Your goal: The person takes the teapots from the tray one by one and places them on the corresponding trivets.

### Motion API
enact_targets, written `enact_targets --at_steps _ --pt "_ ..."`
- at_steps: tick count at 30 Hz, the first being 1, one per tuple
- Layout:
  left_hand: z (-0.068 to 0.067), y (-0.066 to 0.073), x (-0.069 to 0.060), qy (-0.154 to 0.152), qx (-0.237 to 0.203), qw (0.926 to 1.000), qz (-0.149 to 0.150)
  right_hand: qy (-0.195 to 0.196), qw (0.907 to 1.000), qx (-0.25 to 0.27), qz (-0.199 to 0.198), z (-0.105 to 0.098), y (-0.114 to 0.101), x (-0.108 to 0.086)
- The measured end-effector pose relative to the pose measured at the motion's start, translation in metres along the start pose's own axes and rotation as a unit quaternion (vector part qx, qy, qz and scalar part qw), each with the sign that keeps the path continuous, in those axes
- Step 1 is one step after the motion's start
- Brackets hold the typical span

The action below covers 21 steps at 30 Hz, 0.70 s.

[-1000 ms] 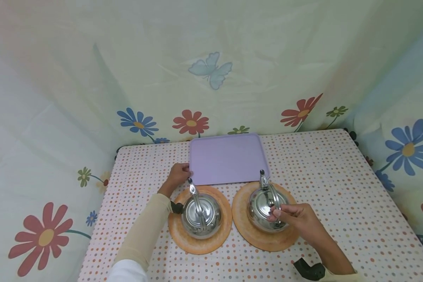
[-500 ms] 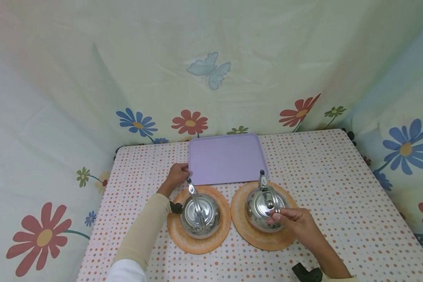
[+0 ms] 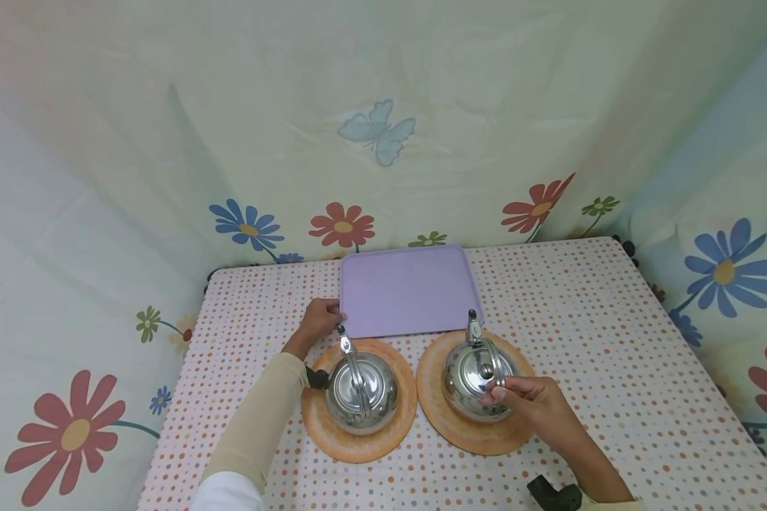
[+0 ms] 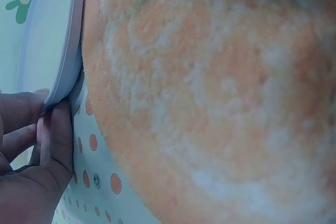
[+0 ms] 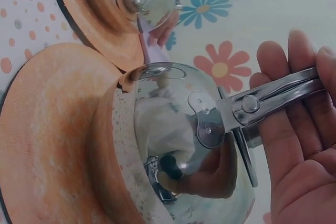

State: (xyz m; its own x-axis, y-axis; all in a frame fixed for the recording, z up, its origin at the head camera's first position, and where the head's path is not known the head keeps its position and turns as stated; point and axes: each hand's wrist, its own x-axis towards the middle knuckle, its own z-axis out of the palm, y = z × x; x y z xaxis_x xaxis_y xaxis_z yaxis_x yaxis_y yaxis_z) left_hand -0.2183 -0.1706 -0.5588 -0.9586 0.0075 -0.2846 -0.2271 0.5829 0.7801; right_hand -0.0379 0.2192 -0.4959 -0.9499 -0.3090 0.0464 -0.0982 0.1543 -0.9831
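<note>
My left hand [image 3: 319, 317] pinches the near left corner of a flat lavender tray [image 3: 409, 291] between thumb and fingers; the left wrist view shows the tray's rim [image 4: 71, 51] in that pinch. Below it, a shiny steel kettle [image 3: 378, 401] stands on a round orange-brown mat [image 3: 358, 450], spout pointing away. On a matching mat [image 3: 436, 415] to the right stands a second steel kettle [image 3: 463, 383]. My right hand [image 3: 540, 406] holds this kettle's raised handle, its fingers curled beneath the metal bars [image 5: 278, 98] in the right wrist view.
A dotted cloth [image 3: 562, 305] covers the table, reaching well beyond both mats. Behind and at both sides hangs a flowered curtain [image 3: 447, 106]. The tray lies at the back, close to the curtain and just behind the kettles. Both mats lie almost edge to edge.
The head view has shifted slightly. Both hands keep their hold, and the kettles and tray stay in place relative to each other.
</note>
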Motion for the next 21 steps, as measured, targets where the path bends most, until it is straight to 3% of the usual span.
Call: enact_targets --at_steps 7,11,14,17,19,21 --pt "0.000 -0.004 0.000 0.002 -0.012 0.9999 -0.005 -0.012 0.9991 0.039 -0.014 -0.004 -0.002 0.000" --pt "-0.003 -0.006 0.000 -0.003 -0.060 0.9982 0.001 0.026 0.9989 0.028 -0.025 -0.017 -0.007 0.002" --pt "-0.006 -0.005 -0.002 -0.016 -0.098 0.9950 -0.007 0.076 0.9968 -0.017 -0.017 -0.030 -0.011 0.009" --pt "-0.013 0.000 -0.006 -0.022 -0.082 0.9964 0.003 0.125 0.9869 -0.098 -0.025 -0.045 -0.008 0.024" --pt "-0.020 0.003 -0.008 -0.018 -0.032 0.9989 0.029 0.158 0.9716 -0.174 -0.027 -0.056 -0.005 0.037" --pt "-0.028 0.007 -0.010 -0.006 0.035 0.9965 0.076 0.181 0.9526 -0.242 -0.033 -0.066 0.001 0.053"
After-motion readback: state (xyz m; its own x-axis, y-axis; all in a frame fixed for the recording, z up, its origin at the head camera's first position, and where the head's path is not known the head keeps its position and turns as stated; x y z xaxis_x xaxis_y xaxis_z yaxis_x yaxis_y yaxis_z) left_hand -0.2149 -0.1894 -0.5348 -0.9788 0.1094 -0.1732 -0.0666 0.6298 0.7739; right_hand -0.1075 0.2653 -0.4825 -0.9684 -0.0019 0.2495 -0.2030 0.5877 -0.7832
